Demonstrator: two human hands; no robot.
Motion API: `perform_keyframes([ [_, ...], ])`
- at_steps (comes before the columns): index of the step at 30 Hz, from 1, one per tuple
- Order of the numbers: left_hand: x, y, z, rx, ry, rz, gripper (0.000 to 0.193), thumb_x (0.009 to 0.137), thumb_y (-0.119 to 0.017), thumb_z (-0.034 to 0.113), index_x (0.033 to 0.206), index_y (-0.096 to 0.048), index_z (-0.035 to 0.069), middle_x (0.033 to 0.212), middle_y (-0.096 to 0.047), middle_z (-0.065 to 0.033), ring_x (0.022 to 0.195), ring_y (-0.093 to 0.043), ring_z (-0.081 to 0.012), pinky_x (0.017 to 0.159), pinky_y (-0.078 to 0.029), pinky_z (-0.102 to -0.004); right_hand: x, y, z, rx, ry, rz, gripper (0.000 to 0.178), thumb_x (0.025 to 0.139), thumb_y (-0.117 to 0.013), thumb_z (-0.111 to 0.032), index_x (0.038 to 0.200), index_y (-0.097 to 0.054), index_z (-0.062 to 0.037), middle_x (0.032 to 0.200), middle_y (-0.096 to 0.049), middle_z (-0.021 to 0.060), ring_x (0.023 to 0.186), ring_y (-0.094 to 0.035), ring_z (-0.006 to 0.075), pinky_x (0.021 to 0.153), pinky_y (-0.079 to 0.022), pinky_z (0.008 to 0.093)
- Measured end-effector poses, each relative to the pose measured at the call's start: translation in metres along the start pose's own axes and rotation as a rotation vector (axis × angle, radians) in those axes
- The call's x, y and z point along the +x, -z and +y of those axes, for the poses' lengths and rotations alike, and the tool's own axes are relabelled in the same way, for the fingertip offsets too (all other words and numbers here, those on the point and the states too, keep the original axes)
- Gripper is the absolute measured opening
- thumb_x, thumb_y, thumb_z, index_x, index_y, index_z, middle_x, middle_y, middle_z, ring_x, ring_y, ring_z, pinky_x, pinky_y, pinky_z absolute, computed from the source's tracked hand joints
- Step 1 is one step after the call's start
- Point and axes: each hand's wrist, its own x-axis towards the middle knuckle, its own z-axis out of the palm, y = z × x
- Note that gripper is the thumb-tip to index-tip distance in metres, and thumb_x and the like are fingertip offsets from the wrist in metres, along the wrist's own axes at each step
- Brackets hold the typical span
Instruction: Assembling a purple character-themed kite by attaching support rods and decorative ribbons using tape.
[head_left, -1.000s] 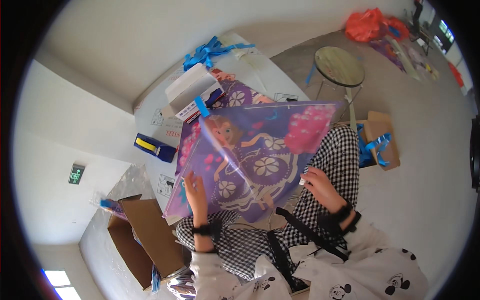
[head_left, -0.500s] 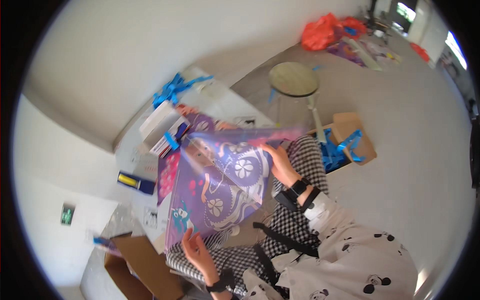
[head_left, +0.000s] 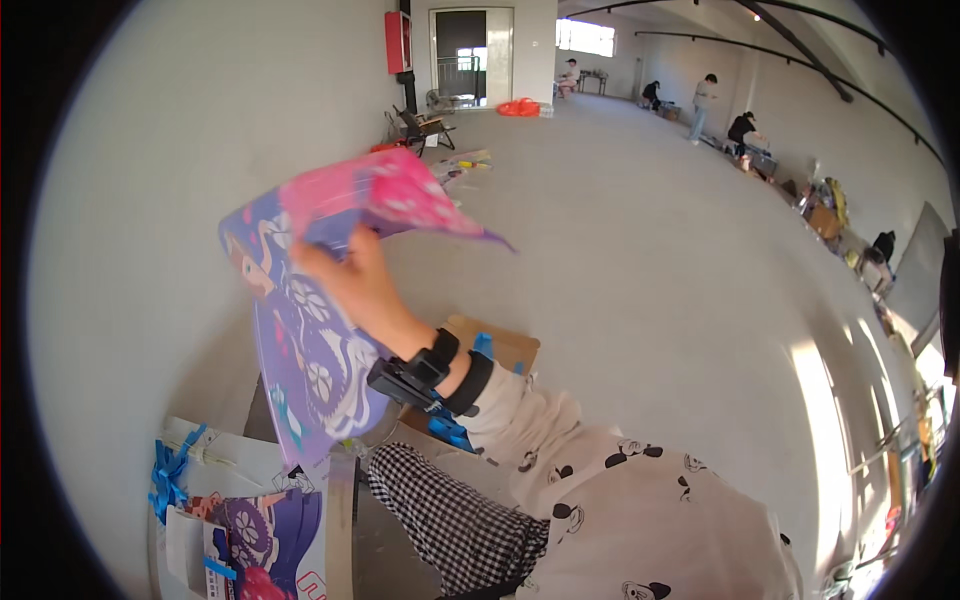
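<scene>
The right hand (head_left: 350, 285) grips a big purple and pink picture sheet (head_left: 310, 330) and holds it up high in the air, out to the person's left; the fingers are closed around its upper part, and the pink top edge bends over above the hand; half a second ago the sheet was spread out wide in front of the person, low over the lap, and both hands were on it; now the left hand cannot be seen at all, so I cannot tell what it is doing; the view has swung up too, so the long grey floor (head_left: 640, 260) and the far end of the room show now, where before the round stool and boxes did; a black strap band (head_left: 440, 370) sits on the right wrist; down low at the left, a tabletop (head_left: 340, 520) holds more purple picture sheets (head_left: 260, 545) and a blue ribbon (head_left: 165, 470); a brown cardboard box (head_left: 505, 350) lies on the floor just behind the raised arm; far away, other people work along the wall
</scene>
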Motion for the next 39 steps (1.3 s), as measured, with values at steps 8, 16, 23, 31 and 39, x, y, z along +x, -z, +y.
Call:
perform_keyframes([
  [8, 0.008, -0.004, 0.036, -0.155, 0.12, -0.002, 0.033, 0.099, -0.054, 0.016, 0.127, -0.053, -0.002, 0.129, -0.057, -0.0153, 0.107, -0.061, -0.0281, 0.09, -0.051, -0.0393, -0.071, -0.123, 0.057, -0.593, 0.431, -0.921, 0.025, 0.074, -0.065, -0.016, 0.091, -0.067, 0.0015, 0.135, -0.051, 0.0178, 0.133, -0.037, 0.0383, 0.112, -0.029, 0.0487],
  [16, 0.02, 0.012, 0.099, -0.428, 0.452, -0.072, 0.067, 0.101, -0.039, 0.052, 0.148, -0.028, 0.006, 0.146, -0.043, -0.018, 0.126, -0.052, -0.0314, 0.098, -0.044, -0.0415, -0.214, -0.159, 0.086, -0.533, 0.77, -1.628, 0.027, 0.073, -0.06, -0.021, 0.088, -0.071, -0.0022, 0.14, -0.049, 0.0127, 0.139, -0.035, 0.0267, 0.115, -0.023, 0.0522],
  [23, 0.127, -0.001, 0.111, -0.477, 0.838, 0.17, 0.071, 0.093, -0.057, 0.052, 0.144, -0.036, 0.007, 0.135, -0.052, -0.0119, 0.109, -0.061, -0.0229, 0.082, -0.052, -0.035, -0.213, -0.14, 0.045, -0.383, 0.666, -1.873, 0.048, 0.079, -0.062, -0.027, 0.121, -0.059, -0.0027, 0.141, -0.047, 0.0124, 0.141, -0.031, 0.0268, 0.118, -0.018, 0.0505],
  [31, 0.116, -0.019, 0.062, -0.48, 0.704, 0.384, 0.011, 0.089, -0.069, 0.018, 0.097, -0.067, 0.01, 0.087, -0.066, 0.0023, 0.074, -0.06, -0.0061, 0.059, -0.045, -0.0208, -0.147, -0.066, 0.036, -0.353, -0.167, -1.405, 0.063, 0.086, -0.07, -0.035, 0.132, -0.044, -0.0009, 0.142, -0.043, 0.0199, 0.134, -0.038, 0.0375, 0.111, -0.029, 0.0511],
  [39, 0.113, -0.003, 0.031, -0.725, 0.616, 0.69, 0.018, 0.094, -0.063, 0.011, 0.108, -0.063, 0.001, 0.103, -0.067, -0.0088, 0.092, -0.064, -0.0172, 0.081, -0.054, -0.0315, -0.149, -0.02, 0.118, -1.136, 0.07, -1.205, 0.066, 0.091, -0.061, -0.041, 0.138, -0.042, 0.0014, 0.146, -0.038, 0.0244, 0.137, -0.035, 0.0387, 0.11, -0.029, 0.0516],
])
